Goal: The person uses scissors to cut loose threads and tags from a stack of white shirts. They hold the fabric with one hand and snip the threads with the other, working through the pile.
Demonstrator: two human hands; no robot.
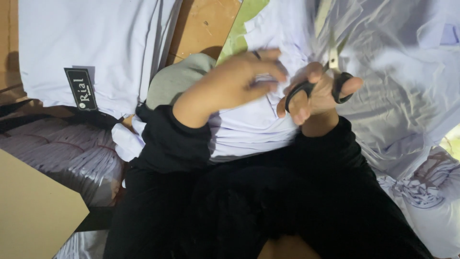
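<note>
The right hand [318, 93] grips a pair of black-handled scissors [330, 76], with fingers through the two handle loops and the pale blades pointing up and away from the person; whether the blades are parted or closed cannot be told, since they blur into the cloth behind them; the left hand [235, 81] is just beside the right, motion-blurred, its fingers curled onto a fold of white fabric [254, 122] that lies across the lap, and a dark ring shows on one finger; both forearms wear black sleeves [167, 139], and black clothing fills the lower middle of the view; the white fabric runs from under the hands up and to the right, where it lies under crinkled clear plastic wrap [407, 62]; to the upper left lies a folded white garment [91, 48] with a small black label [80, 88] at its lower edge; between that garment and the hands sits a grey-green rounded bundle of cloth [175, 76], and behind it a brown board [206, 24] shows; at the lower left a tan sheet of cardboard [33, 211] overlaps a stack of wrapped white fabric [72, 153]; at the lower right lies white cloth with a blue printed pattern [421, 187].
</note>
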